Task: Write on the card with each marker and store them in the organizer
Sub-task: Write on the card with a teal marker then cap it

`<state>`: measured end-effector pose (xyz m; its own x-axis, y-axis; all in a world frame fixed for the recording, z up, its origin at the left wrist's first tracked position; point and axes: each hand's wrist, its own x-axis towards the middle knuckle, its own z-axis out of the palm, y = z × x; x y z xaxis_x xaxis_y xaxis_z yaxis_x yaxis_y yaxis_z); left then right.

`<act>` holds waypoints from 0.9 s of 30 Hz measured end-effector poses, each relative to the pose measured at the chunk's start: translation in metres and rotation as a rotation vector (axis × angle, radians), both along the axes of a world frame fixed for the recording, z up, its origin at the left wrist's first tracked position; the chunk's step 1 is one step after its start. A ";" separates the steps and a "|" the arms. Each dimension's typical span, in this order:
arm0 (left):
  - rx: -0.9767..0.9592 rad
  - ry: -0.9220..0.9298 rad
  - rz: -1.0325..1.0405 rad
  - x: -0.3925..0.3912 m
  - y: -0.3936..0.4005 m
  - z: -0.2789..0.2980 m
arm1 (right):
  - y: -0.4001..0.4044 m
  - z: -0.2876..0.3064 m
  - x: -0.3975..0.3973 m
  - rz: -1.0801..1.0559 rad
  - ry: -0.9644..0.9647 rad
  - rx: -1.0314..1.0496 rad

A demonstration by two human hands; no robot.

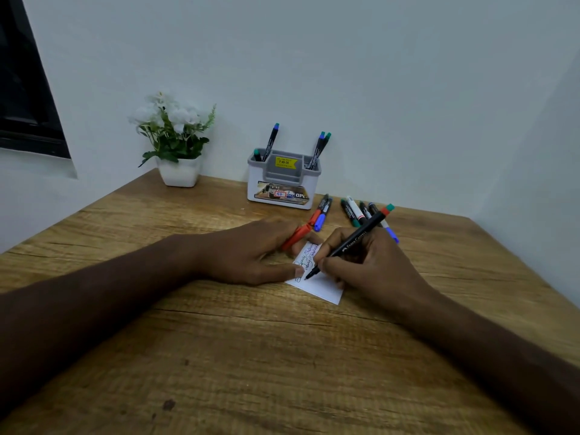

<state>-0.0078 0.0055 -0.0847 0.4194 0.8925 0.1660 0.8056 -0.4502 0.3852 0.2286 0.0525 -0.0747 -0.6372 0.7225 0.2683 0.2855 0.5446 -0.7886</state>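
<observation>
Your right hand (pixel 361 262) grips a marker (pixel 354 240), tip on the card (pixel 320 284) mid-tabletop. Your left hand (pixel 251 249) presses the card's left edge, thumb straight, with a red cap (pixel 296 235) held between its fingers. Loose markers (pixel 357 211) lie behind, beside the organizer (pixel 282 183) at the far edge, which holds four.
</observation>
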 end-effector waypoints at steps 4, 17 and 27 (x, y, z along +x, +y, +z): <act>0.000 0.007 -0.002 -0.001 0.002 -0.001 | -0.001 0.000 0.000 0.019 -0.022 0.047; 0.009 -0.022 -0.010 0.001 0.002 0.001 | 0.004 -0.003 0.001 0.021 -0.027 0.010; -0.017 -0.019 -0.001 0.000 0.002 0.000 | 0.011 -0.005 0.002 -0.029 -0.027 -0.029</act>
